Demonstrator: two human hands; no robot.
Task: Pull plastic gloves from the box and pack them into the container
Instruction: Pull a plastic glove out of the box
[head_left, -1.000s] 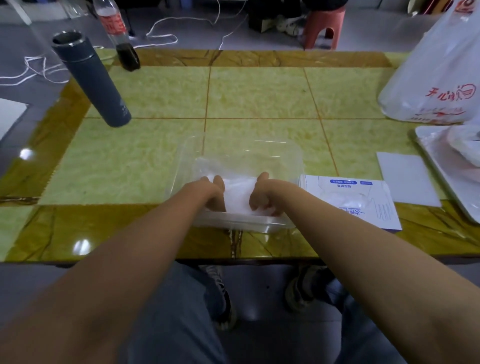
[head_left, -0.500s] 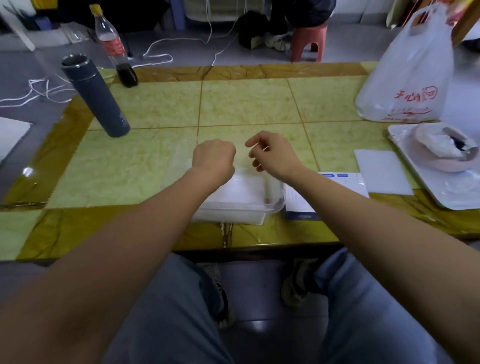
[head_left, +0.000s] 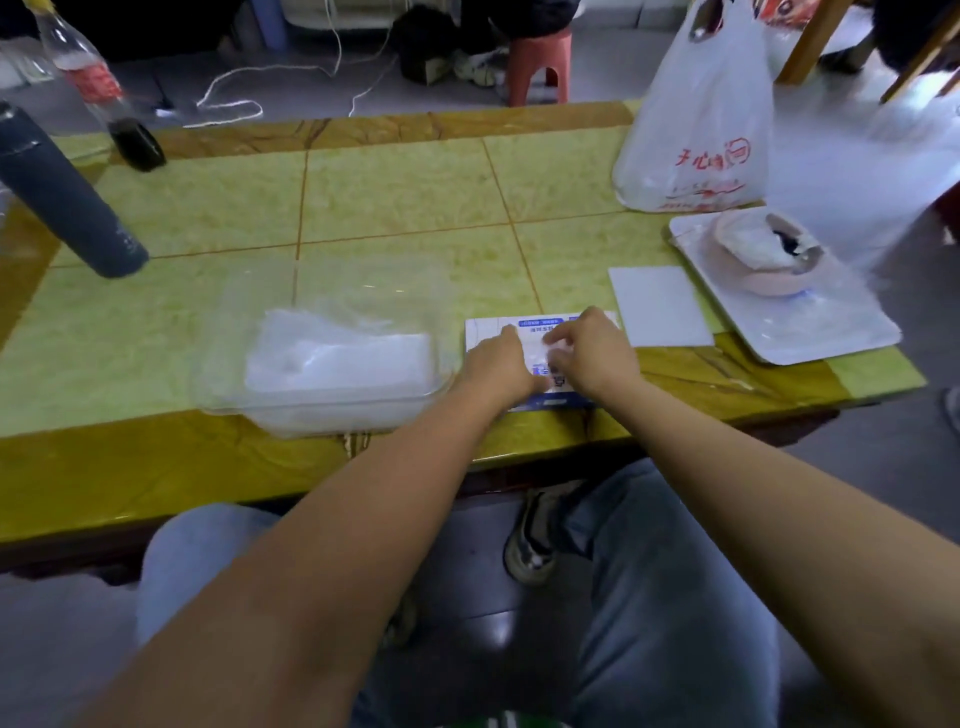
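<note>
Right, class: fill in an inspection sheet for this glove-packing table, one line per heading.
Surface: glossy green and tan tiled table.
Job's things: clear plastic container holding stacked plastic gloves; glove box just right of it.
Clutter: grey flask, cola bottle, white plastic bag, white card, white tray with pink bowl.
Grippers: left hand rests on the glove box; right hand on it with curled fingers, pinch unclear.
Cables: white cord on the floor beyond the table.
Surroundings: red plastic stool on the floor.
</note>
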